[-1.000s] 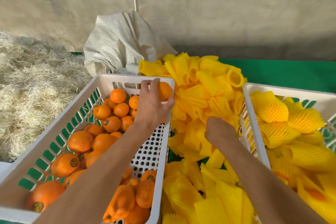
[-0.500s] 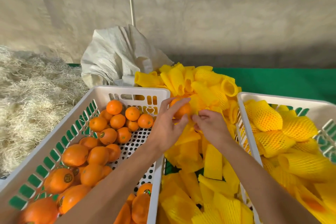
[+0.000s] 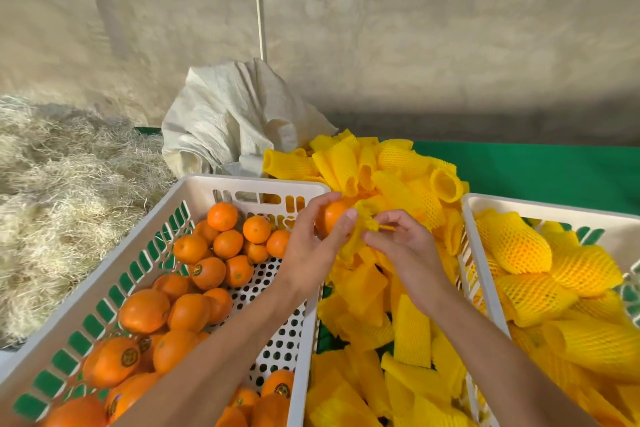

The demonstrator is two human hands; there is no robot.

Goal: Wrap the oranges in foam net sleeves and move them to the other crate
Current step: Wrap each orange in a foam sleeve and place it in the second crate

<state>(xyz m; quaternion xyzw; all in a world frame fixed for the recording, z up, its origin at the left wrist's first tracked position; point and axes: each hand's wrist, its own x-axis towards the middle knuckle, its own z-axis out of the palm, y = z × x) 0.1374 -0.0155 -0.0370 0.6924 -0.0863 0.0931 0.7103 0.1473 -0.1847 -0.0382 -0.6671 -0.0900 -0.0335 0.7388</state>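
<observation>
— So, closest first: what do the arms lie over?

— Bare forearms cross the left crate (image 3: 242,184), part-filled with loose oranges (image 3: 194,288). Flat sleeves (image 3: 408,333) are heaped between it and the right crate (image 3: 485,204), which holds wrapped fruit (image 3: 516,243).

— And the hands?

— The left hand (image 3: 311,250) grips one orange (image 3: 332,217), fingertips curled over its top, thumb alongside. Just right of those fingers, the right hand (image 3: 405,246) pinches the edge of a yellow sleeve (image 3: 372,222) (bunched, touching the orange). Both hover above the heap.

— Beyond the fingers?

— More sleeves, a white sack (image 3: 235,121), straw (image 3: 62,201) to the left, a green surface (image 3: 540,170), a concrete wall (image 3: 415,38).
</observation>
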